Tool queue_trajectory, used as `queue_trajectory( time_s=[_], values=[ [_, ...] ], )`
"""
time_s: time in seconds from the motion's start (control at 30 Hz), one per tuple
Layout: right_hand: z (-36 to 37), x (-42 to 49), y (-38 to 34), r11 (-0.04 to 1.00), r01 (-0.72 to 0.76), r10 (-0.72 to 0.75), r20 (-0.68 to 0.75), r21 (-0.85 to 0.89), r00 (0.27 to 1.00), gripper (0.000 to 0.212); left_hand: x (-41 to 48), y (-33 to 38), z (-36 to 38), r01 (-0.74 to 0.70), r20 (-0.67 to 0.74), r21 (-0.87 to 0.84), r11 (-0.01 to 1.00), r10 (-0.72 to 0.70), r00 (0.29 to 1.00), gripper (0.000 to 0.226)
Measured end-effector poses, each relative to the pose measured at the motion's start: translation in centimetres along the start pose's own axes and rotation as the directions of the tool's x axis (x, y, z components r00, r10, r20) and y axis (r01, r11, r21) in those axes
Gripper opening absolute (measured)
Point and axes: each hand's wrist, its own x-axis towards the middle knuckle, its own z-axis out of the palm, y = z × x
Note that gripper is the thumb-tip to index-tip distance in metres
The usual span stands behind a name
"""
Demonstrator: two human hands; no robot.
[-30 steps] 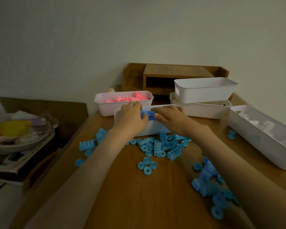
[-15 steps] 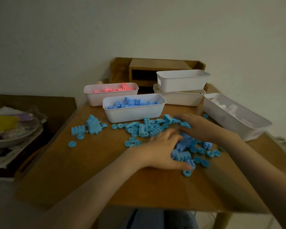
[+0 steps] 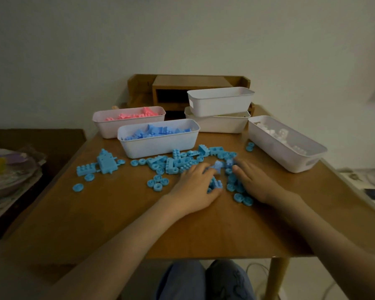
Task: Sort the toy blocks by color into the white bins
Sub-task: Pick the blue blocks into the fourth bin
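At the far left of the table, a large blue piece and some blue wheels lie scattered, well apart from your hands. I'd leave them for a later sweep. Behind them the pink bin stands at the back, holding pink blocks. The blue bin sits just in front of it, likely pulled forward because blue is the only colour loose on the table. A strip of blue blocks lies just beside its front wall.

Your left hand rests on the table with its fingers and thumb curled round the near-left side of a small heap of blue blocks. Your right hand lies with its fingers fairly straight, pressed flat against the heap's other side. The heap sits between your 2 hands and touches both. That looks like gathering the blocks into 1 scoop rather than picking single pieces. The blue bin is near, up and to the left of the heap.

Further right, 2 stacked bins stand at the back; I cannot tell what they hold. The white bin, holding white blocks, runs along the right edge of the table.
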Motion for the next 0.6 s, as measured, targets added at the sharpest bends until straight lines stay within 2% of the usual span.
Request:
queue_trajectory(
  time_s=[0.13,0.3,0.37,0.5,0.6],
  values=[
    [0.2,0.8,-1.8,0.993,0.100,-0.105,0.080,0.068,0.991,0.052,0.1,-1.6,-1.7,0.019,-0.017,-0.113,0.993,-0.021,1.000,0.053],
    [-0.9,2.7,-0.9,0.999,0.031,-0.031,-0.015,0.040,0.999,0.043,-0.3,-3.6,-2.8,0.055,-0.133,-0.250,0.967,-0.091,0.987,0.028],
    [-1.1,2.8,-0.5,0.999,0.036,-0.036,-0.014,-0.008,0.999,0.039,-0.6,-4.4,-2.6,0.055,-0.127,-0.224,0.973,-0.085,0.988,0.026],
    [-1.4,2.8,-1.0,0.978,0.189,-0.190,-0.001,-0.087,0.982,0.026,-0.6,-4.6,-2.5,0.012,-0.065,-0.172,0.985,-0.023,0.998,0.027],
    [-1.4,2.8,-1.8,0.971,0.212,-0.206,0.063,-0.111,0.977,0.024,-0.6,-4.5,-2.0,-0.011,-0.071,-0.139,0.990,0.001,0.997,0.025]
  ],
)
